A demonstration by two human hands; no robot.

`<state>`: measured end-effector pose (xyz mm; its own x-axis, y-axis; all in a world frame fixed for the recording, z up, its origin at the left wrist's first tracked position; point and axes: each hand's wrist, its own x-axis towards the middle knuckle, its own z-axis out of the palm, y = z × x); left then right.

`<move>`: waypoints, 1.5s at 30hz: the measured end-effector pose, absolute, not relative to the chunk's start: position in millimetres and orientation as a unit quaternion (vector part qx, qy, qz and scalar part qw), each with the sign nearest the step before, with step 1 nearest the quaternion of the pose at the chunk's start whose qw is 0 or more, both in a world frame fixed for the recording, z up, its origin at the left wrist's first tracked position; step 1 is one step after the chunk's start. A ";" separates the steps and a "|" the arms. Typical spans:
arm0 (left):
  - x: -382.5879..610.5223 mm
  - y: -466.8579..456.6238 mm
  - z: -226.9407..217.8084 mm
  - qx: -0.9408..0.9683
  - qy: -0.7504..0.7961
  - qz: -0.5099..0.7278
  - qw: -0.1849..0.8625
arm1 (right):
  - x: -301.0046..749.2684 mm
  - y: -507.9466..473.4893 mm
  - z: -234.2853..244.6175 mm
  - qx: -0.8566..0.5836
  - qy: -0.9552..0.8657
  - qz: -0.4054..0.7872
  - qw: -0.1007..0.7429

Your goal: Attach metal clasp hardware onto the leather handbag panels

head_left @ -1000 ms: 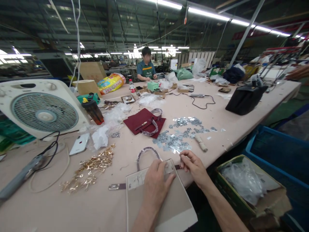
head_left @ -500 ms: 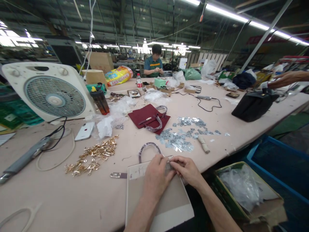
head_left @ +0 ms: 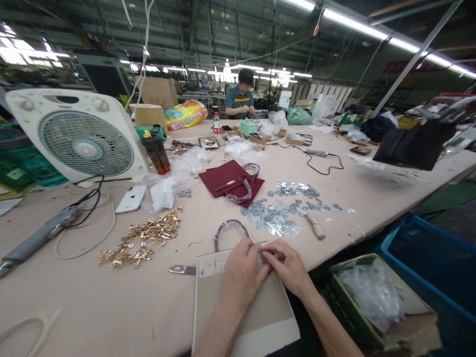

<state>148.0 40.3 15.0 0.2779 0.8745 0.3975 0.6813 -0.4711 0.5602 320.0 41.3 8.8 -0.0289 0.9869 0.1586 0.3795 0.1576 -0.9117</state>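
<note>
A pale grey handbag (head_left: 238, 307) lies flat at the table's near edge, its plastic-wrapped handle (head_left: 228, 229) arching away from me. My left hand (head_left: 241, 277) rests palm down on the bag's top, fingers curled at its upper edge. My right hand (head_left: 288, 265) meets it there, fingertips pinched on a small part at the bag's top that I cannot make out. A dark strap end with a metal plate (head_left: 182, 269) sticks out to the left of the bag.
Gold metal fittings (head_left: 143, 240) lie to the left, silver plates (head_left: 277, 215) and a small roll (head_left: 315, 224) to the right. A maroon bag (head_left: 230, 182), white phone (head_left: 130, 198), fan (head_left: 80, 136) and grey tool (head_left: 35, 240) sit beyond. A black bag (head_left: 412, 144) is lifted far right. A person works at the far end.
My right hand moved left from the strap at the bag's right corner to meet my left hand at the bag's top. The black bag at far right was lifted off the table.
</note>
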 end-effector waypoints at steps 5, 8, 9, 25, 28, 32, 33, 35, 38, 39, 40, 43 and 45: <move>148.8 41.3 15.2 0.786 0.494 0.346 0.138 | 321.0 44.5 6.3 -0.553 -0.631 0.349 0.417; 149.2 42.1 13.9 0.789 0.492 0.342 0.132 | 319.2 44.2 10.8 -0.558 -0.630 0.342 0.419; 149.1 42.5 12.2 0.792 0.491 0.341 0.126 | 318.3 43.0 12.7 -0.559 -0.627 0.340 0.423; 145.2 56.0 -8.3 0.798 0.450 0.401 -0.006 | 413.7 115.6 1.7 -0.664 -0.513 0.146 0.524; 144.4 56.5 -11.7 0.799 0.448 0.402 -0.008 | 416.5 140.5 2.9 -0.663 -0.561 0.128 0.480; 142.6 56.3 -13.8 0.808 0.443 0.389 -0.006 | 415.9 159.1 -2.4 -0.675 -0.589 0.099 0.432; 142.4 56.1 -13.7 0.809 0.442 0.388 -0.004 | 416.5 161.3 -4.0 -0.680 -0.592 0.092 0.423; 142.7 55.4 -13.2 0.805 0.445 0.392 -0.005 | 418.5 164.1 -6.7 -0.687 -0.596 0.081 0.407; 143.9 54.4 -12.8 0.799 0.452 0.398 -0.003 | 421.5 166.0 -9.6 -0.694 -0.601 0.070 0.391; 144.3 54.0 -12.9 0.801 0.450 0.396 0.000 | 422.0 166.3 -10.4 -0.696 -0.601 0.067 0.387; 144.5 53.7 -13.2 0.803 0.449 0.391 0.004 | 422.2 166.6 -11.2 -0.700 -0.599 0.064 0.384; 144.9 53.4 -14.8 0.803 0.456 0.382 0.025 | 420.9 167.5 -13.3 -0.716 -0.585 0.050 0.377; 145.0 53.4 -15.0 0.801 0.462 0.380 0.040 | 418.8 167.8 -13.6 -0.724 -0.576 0.043 0.377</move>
<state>145.0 53.4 -15.0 0.2849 0.7702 0.5707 0.7092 -0.5699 0.4150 418.8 167.8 -13.6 0.3330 0.8664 0.3720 0.8018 -0.0526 -0.5952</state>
